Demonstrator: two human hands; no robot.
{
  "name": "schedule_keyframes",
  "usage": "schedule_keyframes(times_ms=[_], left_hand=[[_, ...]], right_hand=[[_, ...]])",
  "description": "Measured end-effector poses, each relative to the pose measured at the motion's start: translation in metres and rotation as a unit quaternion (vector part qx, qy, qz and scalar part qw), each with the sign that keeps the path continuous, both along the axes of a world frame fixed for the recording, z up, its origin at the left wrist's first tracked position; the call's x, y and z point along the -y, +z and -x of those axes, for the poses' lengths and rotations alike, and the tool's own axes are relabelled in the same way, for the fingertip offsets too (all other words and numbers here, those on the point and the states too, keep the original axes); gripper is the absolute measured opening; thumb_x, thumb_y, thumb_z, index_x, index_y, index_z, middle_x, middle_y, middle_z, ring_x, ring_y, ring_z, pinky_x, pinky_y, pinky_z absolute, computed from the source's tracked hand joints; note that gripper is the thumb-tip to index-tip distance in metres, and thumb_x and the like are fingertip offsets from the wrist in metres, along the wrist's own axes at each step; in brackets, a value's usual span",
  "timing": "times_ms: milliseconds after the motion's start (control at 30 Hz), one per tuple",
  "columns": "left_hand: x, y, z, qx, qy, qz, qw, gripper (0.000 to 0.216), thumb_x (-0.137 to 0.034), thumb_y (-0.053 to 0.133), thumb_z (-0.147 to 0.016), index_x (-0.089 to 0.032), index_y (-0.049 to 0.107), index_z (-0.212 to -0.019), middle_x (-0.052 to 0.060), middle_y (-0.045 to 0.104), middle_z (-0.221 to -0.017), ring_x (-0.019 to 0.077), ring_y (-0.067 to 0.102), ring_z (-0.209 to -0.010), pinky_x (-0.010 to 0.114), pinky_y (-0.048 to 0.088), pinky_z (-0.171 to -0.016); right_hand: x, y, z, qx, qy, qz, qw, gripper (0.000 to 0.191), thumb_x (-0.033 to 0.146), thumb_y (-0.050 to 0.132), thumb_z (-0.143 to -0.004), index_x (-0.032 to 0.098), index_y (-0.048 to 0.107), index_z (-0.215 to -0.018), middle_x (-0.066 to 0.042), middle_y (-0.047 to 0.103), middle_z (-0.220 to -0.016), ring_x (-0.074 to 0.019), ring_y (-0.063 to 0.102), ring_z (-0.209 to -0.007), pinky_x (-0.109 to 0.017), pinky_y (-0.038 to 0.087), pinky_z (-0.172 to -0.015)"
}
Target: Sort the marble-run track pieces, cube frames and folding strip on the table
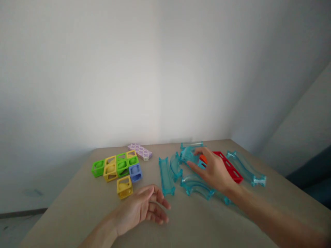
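My right hand (213, 168) reaches over a heap of clear blue track pieces (198, 186), its fingers closing on a blue piece (188, 154) beside something small and orange (203, 158). My left hand (144, 208) rests on the table with fingers loosely apart and holds nothing. It lies just below a yellow cube (124, 186) and left of a straight blue track (165, 175). A cluster of green, yellow and blue hollow cubes (120, 166) lies further left.
A red rail piece (230, 167) and a wavy blue track (245, 167) lie right of my right hand. A lilac patterned block (141, 151) sits near the wall. The tan table (77, 203) ends at a white wall behind.
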State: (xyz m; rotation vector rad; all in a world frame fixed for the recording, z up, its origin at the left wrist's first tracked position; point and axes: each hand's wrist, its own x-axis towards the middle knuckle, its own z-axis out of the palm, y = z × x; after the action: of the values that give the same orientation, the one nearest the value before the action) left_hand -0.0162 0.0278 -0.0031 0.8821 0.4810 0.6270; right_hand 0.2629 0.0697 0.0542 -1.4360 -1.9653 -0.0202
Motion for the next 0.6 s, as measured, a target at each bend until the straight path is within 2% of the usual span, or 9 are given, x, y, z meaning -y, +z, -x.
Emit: schedule_keyframes(times_ms=[133,267,433,600], left_hand=[[-0.001,0.000,0.001,-0.015,-0.007,-0.031,0.999,0.035,-0.047,0.049,-0.090,-0.013,0.058,-0.097,0.017,0.066,-0.105,0.0253,0.069,-0.085,0.036,0.048,-0.075],[-0.001,0.001,-0.003,-0.041,0.010,-0.037,0.998,0.035,-0.046,0.063,-0.082,-0.013,0.058,-0.095,0.015,0.066,-0.102,0.0219,0.068,-0.079,0.031,0.048,-0.069],[0.000,-0.001,-0.007,-0.054,0.004,-0.020,0.998,0.044,-0.047,0.073,-0.071,-0.013,0.057,-0.093,0.014,0.065,-0.099,0.0191,0.067,-0.071,0.029,0.046,-0.063],[0.001,0.002,-0.010,-0.060,0.003,-0.013,0.998,0.041,-0.043,0.074,-0.070,-0.013,0.057,-0.092,0.012,0.065,-0.095,0.0158,0.065,-0.066,0.027,0.045,-0.061]], right_hand=[[-0.090,0.000,0.041,0.066,-0.010,0.067,0.996,0.031,0.036,0.069,-0.080,0.014,0.058,-0.099,-0.007,0.067,-0.094,-0.0207,0.062,-0.092,-0.031,0.047,-0.084],[-0.144,-0.018,0.069,0.119,-0.006,0.139,0.983,0.027,0.034,0.061,-0.090,0.013,0.061,-0.107,-0.008,0.065,-0.105,-0.0201,0.062,-0.094,-0.039,0.051,-0.084],[-0.162,-0.035,0.079,0.184,-0.005,0.219,0.958,0.029,0.032,0.057,-0.093,0.016,0.058,-0.117,-0.008,0.061,-0.117,-0.0210,0.062,-0.098,-0.041,0.053,-0.083],[-0.159,-0.027,0.084,0.234,-0.021,0.249,0.940,0.029,0.032,0.058,-0.093,0.016,0.058,-0.117,-0.008,0.060,-0.119,-0.0218,0.062,-0.101,-0.043,0.053,-0.085]])
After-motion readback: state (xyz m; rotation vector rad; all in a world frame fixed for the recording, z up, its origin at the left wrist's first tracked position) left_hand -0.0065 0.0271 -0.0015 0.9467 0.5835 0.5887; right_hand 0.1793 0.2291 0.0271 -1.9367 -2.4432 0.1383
